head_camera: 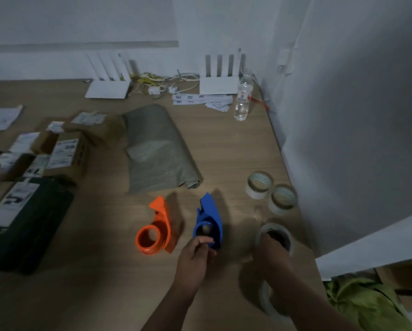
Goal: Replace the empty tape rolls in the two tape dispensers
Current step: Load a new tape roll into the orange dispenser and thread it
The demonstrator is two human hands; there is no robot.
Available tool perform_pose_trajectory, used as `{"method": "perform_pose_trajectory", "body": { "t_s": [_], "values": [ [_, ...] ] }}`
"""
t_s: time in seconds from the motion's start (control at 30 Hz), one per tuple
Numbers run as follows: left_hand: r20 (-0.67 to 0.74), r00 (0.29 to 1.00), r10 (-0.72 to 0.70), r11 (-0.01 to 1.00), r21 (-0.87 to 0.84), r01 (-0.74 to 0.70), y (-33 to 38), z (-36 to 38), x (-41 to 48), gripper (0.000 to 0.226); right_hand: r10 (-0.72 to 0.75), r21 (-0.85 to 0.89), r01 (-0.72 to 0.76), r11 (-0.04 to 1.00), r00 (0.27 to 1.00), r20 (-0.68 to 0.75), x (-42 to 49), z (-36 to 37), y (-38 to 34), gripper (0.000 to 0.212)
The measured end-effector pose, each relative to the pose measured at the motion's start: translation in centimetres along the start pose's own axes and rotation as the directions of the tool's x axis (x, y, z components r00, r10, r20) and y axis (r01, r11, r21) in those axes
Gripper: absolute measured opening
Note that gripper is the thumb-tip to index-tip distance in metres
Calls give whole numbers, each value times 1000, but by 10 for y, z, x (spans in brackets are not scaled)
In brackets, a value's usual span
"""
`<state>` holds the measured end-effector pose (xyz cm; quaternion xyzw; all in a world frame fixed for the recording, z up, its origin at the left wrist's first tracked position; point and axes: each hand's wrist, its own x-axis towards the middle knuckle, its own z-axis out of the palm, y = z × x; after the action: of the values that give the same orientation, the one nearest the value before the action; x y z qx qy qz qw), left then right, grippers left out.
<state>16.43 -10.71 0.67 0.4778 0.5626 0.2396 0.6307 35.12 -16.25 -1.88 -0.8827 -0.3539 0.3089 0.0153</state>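
Wooden table (224, 144), holding: orange tape dispenser (155, 229), untouched; blue tape dispenser (209, 225) just right of it, left hand (195, 255) curled on its near rim. Right hand (270, 249) grips tape roll (275, 236), fingers inside the core (grip partly hidden). Two spare tape rolls (270, 192) stand beyond, touching.

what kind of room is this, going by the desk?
Probably a small office or home packing desk in a room corner: labelled cardboard boxes, two Wi-Fi routers against the wall with loose cables, and tape rolls beside two tape dispensers.
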Motion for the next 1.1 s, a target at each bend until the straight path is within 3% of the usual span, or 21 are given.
{"method": "perform_pose_trajectory", "body": {
  "t_s": [0.23,0.3,0.4,0.53,0.67,0.8,0.87,1.1],
  "values": [
    [-65,998,16,1000,2,-16,4,-50,7,22,70,9,-69,998,994,-80,-2,4,-10,41],
    [-77,997,6,1000,-21,-8,8,-64,11,19,152,138,-134,981,980,-132,-3,3,-12,32],
    [-112,993,32,999,-26,-35,10,-89,18,18,168,188,-131,973,966,-195,-6,-3,-23,23],
    [-142,989,27,998,-49,-34,9,-115,27,16,50,176,-9,984,972,-229,-14,-17,-34,22],
    [-139,990,16,997,-75,-26,9,-135,35,19,6,181,46,982,962,-273,-28,-32,-54,45],
    [-142,990,1,996,-87,-14,7,-152,46,22,-33,175,69,982,979,-203,-50,-44,-92,31],
    [-142,990,-8,995,-95,-6,6,-160,51,23,-40,247,93,964,976,-212,-58,-43,-108,25],
    [-165,986,12,1000,11,-11,-10,-187,70,28,-242,157,292,944,931,-275,-90,-32,-169,23]
  ]
}}
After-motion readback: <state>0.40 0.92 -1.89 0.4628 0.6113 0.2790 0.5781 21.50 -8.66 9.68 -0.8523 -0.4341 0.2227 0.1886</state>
